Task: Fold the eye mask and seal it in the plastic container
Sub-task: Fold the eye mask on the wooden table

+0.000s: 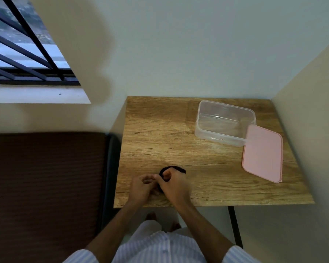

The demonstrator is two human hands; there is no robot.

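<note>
Both hands at near edge of wooden bench point(213, 188), working the black eye mask point(174, 169). Right hand point(176, 186) curled over the mask, fingers closed on the fabric; a dark loop of mask or strap sticks out past the knuckles, lying on the bench. Left hand point(141, 188) touching the right, fingertips pinched together at the mask's left end; can't tell how much fabric it has. Mask mostly hidden under the hands.

Clear container point(224, 123) sits open and upright at far right of bench, nothing in it. Pink lid point(262, 152) lies flat just beside it, nearer the right edge, one corner touching or tucked at the container's wall.
</note>
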